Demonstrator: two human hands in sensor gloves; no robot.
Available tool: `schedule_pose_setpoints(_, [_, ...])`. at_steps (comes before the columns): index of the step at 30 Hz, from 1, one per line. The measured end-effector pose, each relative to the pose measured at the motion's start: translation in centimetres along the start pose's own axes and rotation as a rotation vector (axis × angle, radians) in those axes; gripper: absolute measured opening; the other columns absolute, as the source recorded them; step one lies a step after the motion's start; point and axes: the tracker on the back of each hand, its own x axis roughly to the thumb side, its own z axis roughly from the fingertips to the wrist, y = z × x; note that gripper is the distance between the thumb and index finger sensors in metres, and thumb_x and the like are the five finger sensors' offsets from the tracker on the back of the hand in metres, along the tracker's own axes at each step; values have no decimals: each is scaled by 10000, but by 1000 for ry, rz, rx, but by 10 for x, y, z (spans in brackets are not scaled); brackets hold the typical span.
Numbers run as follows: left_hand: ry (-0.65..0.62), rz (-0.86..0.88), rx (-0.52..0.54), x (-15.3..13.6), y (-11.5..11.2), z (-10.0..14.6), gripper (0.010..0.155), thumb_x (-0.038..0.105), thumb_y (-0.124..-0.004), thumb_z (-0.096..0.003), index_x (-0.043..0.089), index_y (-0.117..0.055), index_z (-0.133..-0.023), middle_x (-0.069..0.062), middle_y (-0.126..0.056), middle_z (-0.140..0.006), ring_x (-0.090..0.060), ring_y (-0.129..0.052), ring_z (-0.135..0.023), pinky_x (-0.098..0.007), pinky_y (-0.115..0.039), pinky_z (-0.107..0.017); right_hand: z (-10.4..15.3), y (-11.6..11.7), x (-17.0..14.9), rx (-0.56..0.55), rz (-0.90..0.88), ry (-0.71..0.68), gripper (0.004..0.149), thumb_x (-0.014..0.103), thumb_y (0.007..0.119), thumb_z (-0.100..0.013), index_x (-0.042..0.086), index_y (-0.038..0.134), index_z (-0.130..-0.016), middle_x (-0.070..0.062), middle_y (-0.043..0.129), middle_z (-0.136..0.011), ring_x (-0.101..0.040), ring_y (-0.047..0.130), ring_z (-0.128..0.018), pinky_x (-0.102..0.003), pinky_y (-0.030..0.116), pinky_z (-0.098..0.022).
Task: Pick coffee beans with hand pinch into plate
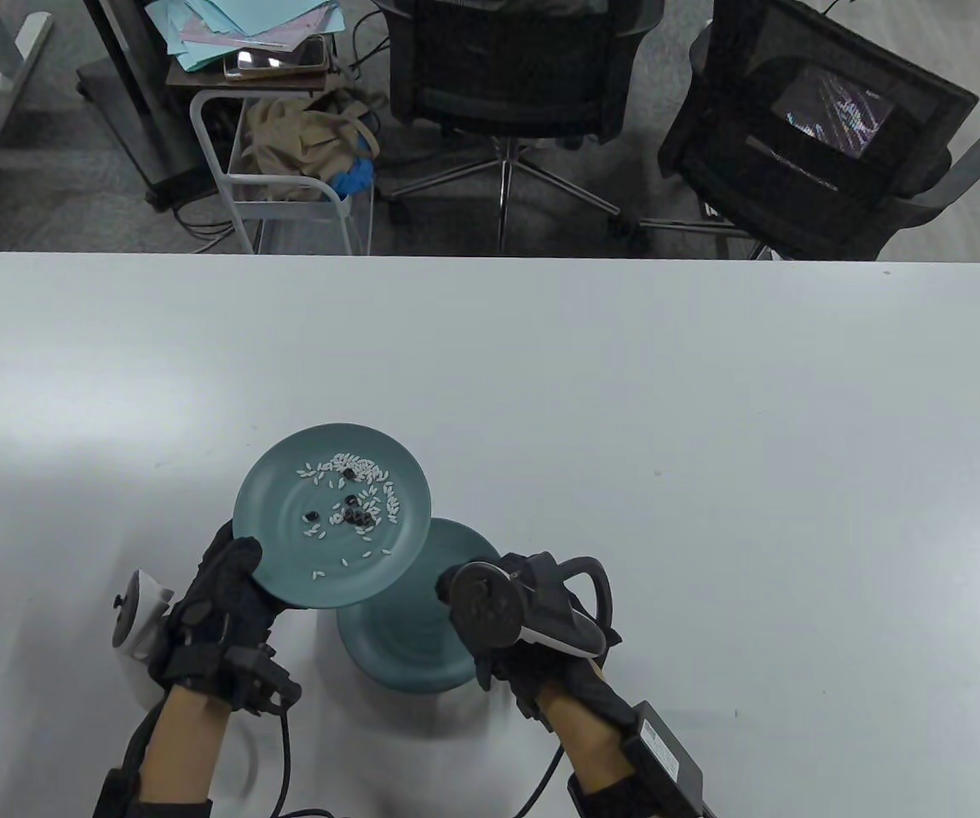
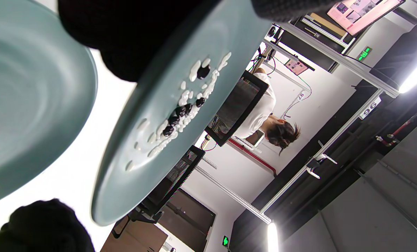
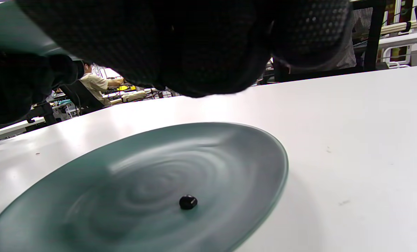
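My left hand grips the near-left rim of a teal plate and holds it raised and tilted. That plate carries white rice grains and several dark coffee beans; they also show in the left wrist view, with my thumb on the plate. A second teal plate lies on the table, partly under the raised one. One coffee bean lies in it. My right hand hovers over its right side; its fingers hang just above it.
The white table stretches far and to both sides of the plates. Its far edge runs across the view, with two black office chairs and a wire cart on the floor beyond.
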Motion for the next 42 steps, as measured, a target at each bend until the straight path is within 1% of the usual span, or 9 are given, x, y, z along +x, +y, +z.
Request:
schedule_pose_setpoints(10, [1,-3,-2,-1,0,0,618,398,-657,-490,254,-388,-1028,-101,-684,-925,-366,-875,-615,-424,-783,-443,0,0,-1,-18,-5,1,373,353,845,-423,232,807,-774,-90,941,-682,-197,939,-415,-520,760,-472])
schedule_pose_setpoints(14, [-1,-6,-7,-1,0,-1,618,397,-657,-490,253,-389,-1028,-100,-686,-923,-366,-876,-613,-425,-784,-441,1,-2,-1,-63,-4,-5,372,352,843,-423,232,806,-774,-86,937,-687,-199,938,-421,-522,758,-474])
schedule_pose_setpoints(20, [-8,0,-14,-2,-1,-1,616,396,-654,-491,252,-388,-1028,-98,-685,-923,-365,-877,-613,-424,-785,-440,8,-16,5,-245,-11,-42,370,348,844,-422,232,807,-771,-90,937,-691,-205,940,-426,-526,757,-473])
schedule_pose_setpoints(24, [-13,3,-23,-3,-4,-1,615,396,-655,-490,250,-391,-1026,-102,-689,-918,-366,-879,-607,-424,-786,-435,19,-44,23,-448,67,-87,367,347,847,-422,232,812,-769,-90,944,-692,-206,947,-425,-520,763,-460])
schedule_pose_setpoints(27, [-15,9,-36,-3,-6,0,613,396,-651,-491,249,-391,-1026,-101,-690,-917,-364,-880,-605,-422,-787,-433,20,-67,41,-546,93,-121,365,348,852,-421,235,818,-767,-91,957,-695,-212,956,-425,-515,768,-453])
schedule_pose_setpoints(32, [-15,11,-45,-4,-7,0,612,405,-650,-494,247,-391,-1026,-102,-690,-916,-360,-881,-603,-418,-788,-434,0,-97,71,-556,153,-161,351,340,854,-423,250,826,-761,-78,963,-729,-236,964,-488,-517,760,-463])
schedule_pose_setpoints(35, [-12,10,-49,-5,-8,-1,611,405,-650,-494,244,-395,-1025,-103,-692,-914,-362,-882,-600,-420,-788,-431,-19,-108,90,-518,218,-164,349,330,850,-428,252,820,-767,-82,956,-740,-238,961,-498,-519,754,-465])
schedule_pose_setpoints(39, [-11,4,-55,-7,-10,-1,610,405,-652,-493,241,-399,-1024,-106,-695,-911,-364,-882,-596,-421,-788,-427,-49,-114,113,-422,312,-157,381,316,842,-435,261,800,-809,-88,954,-750,-241,956,-505,-518,749,-465])
schedule_pose_setpoints(42, [-8,-3,-57,-8,-11,-1,613,404,-653,-493,237,-398,-1025,-110,-694,-910,-366,-881,-595,-422,-788,-427,-69,-107,124,-324,359,-156,412,411,858,-420,267,824,-805,-95,960,-748,-251,954,-508,-524,744,-466])
